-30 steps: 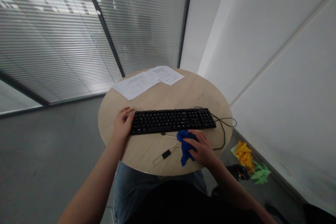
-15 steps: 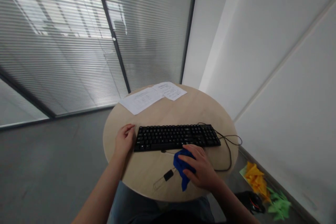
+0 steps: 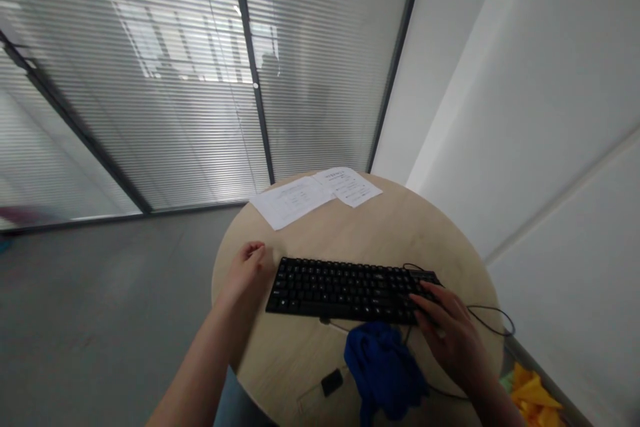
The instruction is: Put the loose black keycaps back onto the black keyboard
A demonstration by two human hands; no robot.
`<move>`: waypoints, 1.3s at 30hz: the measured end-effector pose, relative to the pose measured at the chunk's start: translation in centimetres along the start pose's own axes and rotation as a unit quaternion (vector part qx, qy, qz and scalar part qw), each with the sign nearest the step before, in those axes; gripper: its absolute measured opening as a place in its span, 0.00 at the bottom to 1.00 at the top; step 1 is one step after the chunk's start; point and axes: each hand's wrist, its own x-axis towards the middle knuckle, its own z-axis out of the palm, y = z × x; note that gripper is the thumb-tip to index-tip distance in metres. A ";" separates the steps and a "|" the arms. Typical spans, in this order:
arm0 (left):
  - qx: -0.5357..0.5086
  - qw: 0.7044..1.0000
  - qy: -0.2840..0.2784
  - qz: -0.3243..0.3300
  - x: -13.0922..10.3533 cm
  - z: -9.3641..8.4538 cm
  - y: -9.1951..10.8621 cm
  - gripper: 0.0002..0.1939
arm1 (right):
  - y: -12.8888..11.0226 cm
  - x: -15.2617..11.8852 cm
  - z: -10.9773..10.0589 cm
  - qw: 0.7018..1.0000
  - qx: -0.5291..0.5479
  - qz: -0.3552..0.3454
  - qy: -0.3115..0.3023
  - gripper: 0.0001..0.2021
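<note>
A black keyboard (image 3: 345,290) lies across the round wooden table. My right hand (image 3: 447,330) is over its right end, fingers spread and fingertips at the number keys. Just left of that hand a crumpled blue cloth (image 3: 383,370) rests near the keyboard's front edge, not held. My left hand (image 3: 249,268) is beside the keyboard's left end, its fingers curled in; whether anything is inside them cannot be seen. A small black object with a clear part (image 3: 332,382) lies left of the cloth.
Two printed paper sheets (image 3: 295,201) lie at the far edge of the table (image 3: 420,223). The keyboard's black cable (image 3: 493,308) loops over the right edge. Yellow cloths (image 3: 535,395) are on the floor at right. A white wall stands close on the right.
My right hand has let go of the blue cloth and moved right onto the keyboard's number keys. The cloth now lies on the table. My left hand's fingers are more curled. The view has shifted.
</note>
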 end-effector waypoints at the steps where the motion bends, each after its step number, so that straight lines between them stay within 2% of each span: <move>1: -0.012 1.000 0.002 0.001 1.0 0.0 1.0 0.20 | 0.7 0.1 0.3 1.000 -0.001 0.011 0.004 0.12; 4: -0.044 0.999 -0.009 0.019 4.2 0.5 4.4 0.26 | 3.2 1.2 1.2 0.998 -0.008 0.058 0.004 0.15; 6: -0.035 0.998 -0.046 0.025 5.8 1.2 6.2 0.28 | 4.8 2.2 1.6 0.995 -0.010 0.096 -0.004 0.18; 8: 0.015 0.995 -0.096 0.016 6.5 1.9 6.9 0.28 | 6.1 3.1 1.7 0.990 0.000 0.142 -0.006 0.19; 10: 0.093 0.986 -0.137 0.003 6.1 2.3 6.6 0.24 | 7.0 3.4 1.7 0.979 0.015 0.201 -0.008 0.21; 12: 0.184 0.971 -0.153 -0.007 4.7 2.2 5.5 0.19 | 7.8 2.9 1.5 0.962 0.025 0.270 -0.027 0.24; 16: 0.321 0.933 -0.163 -0.016 1.3 0.8 3.1 0.22 | 9.0 0.6 1.3 0.922 0.082 0.365 -0.097 0.29; 18: 0.361 0.915 -0.179 -0.013 -0.1 0.1 2.4 0.24 | 9.4 -0.6 1.4 0.912 0.117 0.373 -0.127 0.32; 21: 0.402 0.893 -0.201 -0.006 -1.0 -0.1 2.1 0.26 | 9.6 -1.8 1.6 0.907 0.115 0.372 -0.161 0.33; 24: 0.435 0.875 -0.213 -0.001 -1.2 0.6 2.6 0.27 | 9.1 -2.0 2.2 0.910 0.088 0.357 -0.191 0.32; 28: 0.463 0.864 -0.199 0.001 -1.5 1.8 3.2 0.27 | 7.9 -1.0 2.6 0.912 0.043 0.351 -0.209 0.34; 33: 0.433 0.881 -0.192 0.005 -1.9 2.2 3.6 0.29 | 7.2 0.4 2.0 0.889 0.040 0.407 -0.206 0.37; 39: 0.346 0.925 -0.153 0.014 -1.4 2.2 5.2 0.29 | 7.6 1.8 0.6 0.914 0.074 0.387 -0.098 0.37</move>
